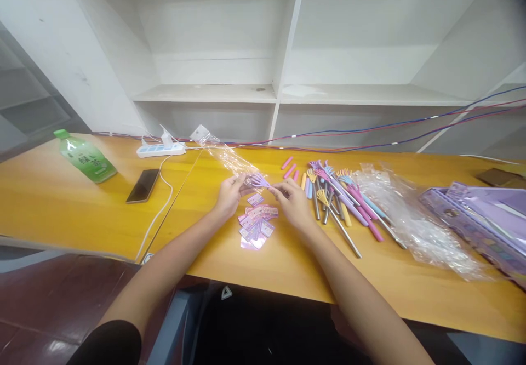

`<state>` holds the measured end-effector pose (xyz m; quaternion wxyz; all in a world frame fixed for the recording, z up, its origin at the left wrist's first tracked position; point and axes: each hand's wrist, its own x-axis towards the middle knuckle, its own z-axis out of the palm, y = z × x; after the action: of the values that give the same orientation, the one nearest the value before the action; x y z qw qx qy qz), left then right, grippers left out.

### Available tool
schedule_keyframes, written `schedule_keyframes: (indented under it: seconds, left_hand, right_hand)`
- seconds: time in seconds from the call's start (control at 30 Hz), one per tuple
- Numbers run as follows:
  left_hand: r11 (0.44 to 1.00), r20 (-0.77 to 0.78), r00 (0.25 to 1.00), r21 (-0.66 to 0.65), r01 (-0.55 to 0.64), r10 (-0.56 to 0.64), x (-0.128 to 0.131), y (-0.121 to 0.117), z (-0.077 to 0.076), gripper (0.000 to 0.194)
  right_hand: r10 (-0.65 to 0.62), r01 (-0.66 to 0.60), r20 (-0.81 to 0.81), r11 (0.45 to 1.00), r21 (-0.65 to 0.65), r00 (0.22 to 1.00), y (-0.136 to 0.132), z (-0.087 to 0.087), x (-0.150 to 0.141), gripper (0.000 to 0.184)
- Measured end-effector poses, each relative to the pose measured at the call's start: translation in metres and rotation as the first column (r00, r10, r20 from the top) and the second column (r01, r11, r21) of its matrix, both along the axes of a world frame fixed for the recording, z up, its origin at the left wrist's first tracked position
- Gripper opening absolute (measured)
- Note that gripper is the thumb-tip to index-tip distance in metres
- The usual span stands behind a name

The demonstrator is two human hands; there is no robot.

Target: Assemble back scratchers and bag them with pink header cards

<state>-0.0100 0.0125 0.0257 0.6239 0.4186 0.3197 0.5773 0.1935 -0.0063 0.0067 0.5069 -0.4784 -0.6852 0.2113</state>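
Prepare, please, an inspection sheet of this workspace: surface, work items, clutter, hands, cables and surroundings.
Surface: wooden tabletop, with a seam at left.
Job's things: purple back scratcher head at the near end of a clear plastic sleeve; whether inside, unclear; printed cards piled nearer the person; more back scratchers heaped at right.
Clutter: green-capped bottle and smartphone at left; crumpled plastic bags and purple box at right.
Hands: left hand holds the sleeve; right hand pinches the purple back scratcher head.
Cables: white cable crosses the tabletop near the power strip; red and blue wires run along the back.
Surroundings: white shelving behind.
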Motion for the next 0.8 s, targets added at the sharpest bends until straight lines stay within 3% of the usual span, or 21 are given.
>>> schedule_keyframes:
  seconds: [0.17, 0.4, 0.67, 0.8]
  left_hand:
    - [0.996, -0.046, 0.995, 0.01, 0.087, -0.087, 0.002, -0.002, -0.003, 0.057]
    - [0.99, -0.129, 0.983, 0.016, 0.137, -0.134, 0.008, -0.004, -0.011, 0.051]
    - [0.999, -0.203, 0.979, 0.042, 0.001, 0.008, 0.013, -0.009, -0.017, 0.048]
    - [0.986, -0.111, 0.982, 0.087, -0.141, 0.15, 0.007, 0.0, -0.014, 0.048]
  right_hand:
    - [0.001, -0.002, -0.05, 1.0, -0.015, 0.999, -0.001, -0.002, -0.004, 0.042]
    - [-0.024, -0.019, -0.34, 0.992, -0.123, 0.94, 0.002, -0.007, -0.006, 0.058]
    - [0.034, -0.074, -0.276, 0.988, -0.137, 0.96, -0.005, -0.004, -0.012, 0.057]
    - [0.067, -0.094, -0.163, 0.981, -0.167, 0.984, -0.006, -0.005, -0.012, 0.05]
